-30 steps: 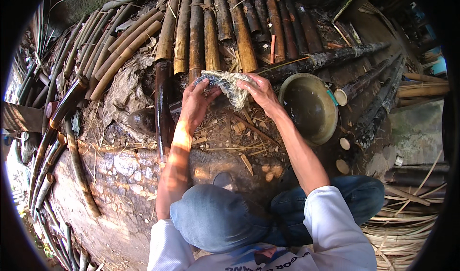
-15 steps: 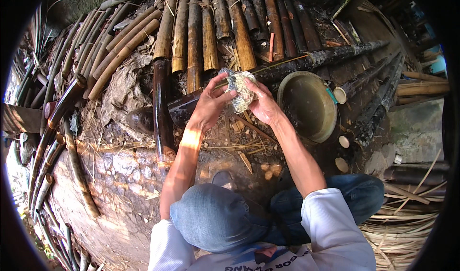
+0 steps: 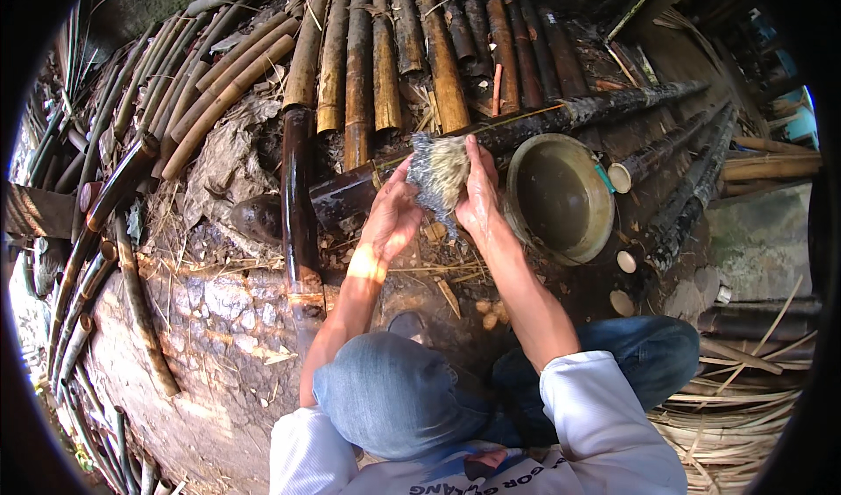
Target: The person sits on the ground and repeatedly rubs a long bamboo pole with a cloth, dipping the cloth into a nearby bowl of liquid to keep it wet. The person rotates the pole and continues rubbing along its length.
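Note:
Both my hands hold a wad of pale stringy fibres with grey mesh [image 3: 441, 171] in front of me. My left hand [image 3: 392, 222] grips its left, grey side with bent fingers. On the pale side, my right hand [image 3: 479, 190] has its fingers pressed together against the fibres. Behind the wad, a long dark wet bamboo pole [image 3: 343, 194] lies slantwise toward the far right. Right of my right hand stands a round basin [image 3: 604, 225] holding murky water.
Beyond the long pole lies a row of bamboo poles [image 3: 357, 74]. An upright-lying dark glossy bamboo length [image 3: 299, 193] is left of my hands. Curved bamboo pieces [image 3: 241, 66] crowd the far left. Cut strips [image 3: 745, 429] lie at the lower right; a concrete slab [image 3: 760, 232] is above them.
The wad has been opened out from a bunched shape, showing more grey mesh on its left. My left hand has moved lower and slightly right; my right hand now stands more upright beside the wad.

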The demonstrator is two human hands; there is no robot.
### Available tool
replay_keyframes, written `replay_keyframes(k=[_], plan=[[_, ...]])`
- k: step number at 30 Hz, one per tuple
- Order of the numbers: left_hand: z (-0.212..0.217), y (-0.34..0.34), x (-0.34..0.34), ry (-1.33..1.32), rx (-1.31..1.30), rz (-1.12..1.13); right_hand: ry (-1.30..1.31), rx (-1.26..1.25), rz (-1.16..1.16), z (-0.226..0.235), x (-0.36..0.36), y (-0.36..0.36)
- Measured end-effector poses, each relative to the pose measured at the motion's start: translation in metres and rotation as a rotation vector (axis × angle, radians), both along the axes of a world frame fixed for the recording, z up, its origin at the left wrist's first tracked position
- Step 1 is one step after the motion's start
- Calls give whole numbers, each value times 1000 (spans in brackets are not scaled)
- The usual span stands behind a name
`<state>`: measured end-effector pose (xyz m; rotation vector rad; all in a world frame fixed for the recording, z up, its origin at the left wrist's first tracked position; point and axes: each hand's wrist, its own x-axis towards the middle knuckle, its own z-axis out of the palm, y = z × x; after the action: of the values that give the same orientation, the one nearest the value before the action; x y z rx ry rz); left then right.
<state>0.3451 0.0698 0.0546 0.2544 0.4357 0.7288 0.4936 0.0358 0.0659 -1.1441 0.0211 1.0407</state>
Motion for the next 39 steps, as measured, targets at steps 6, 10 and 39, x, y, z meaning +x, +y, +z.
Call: replay_keyframes(k=[6, 10, 39], plan=[[20, -1, 10, 130, 216, 115, 374, -336, 178, 7, -29, -29], [26, -5, 12, 297, 286, 39, 470, 166, 145, 2, -27, -26], [47, 85, -182, 1552, 890, 460, -1756, -498, 726, -17, 103, 77]])
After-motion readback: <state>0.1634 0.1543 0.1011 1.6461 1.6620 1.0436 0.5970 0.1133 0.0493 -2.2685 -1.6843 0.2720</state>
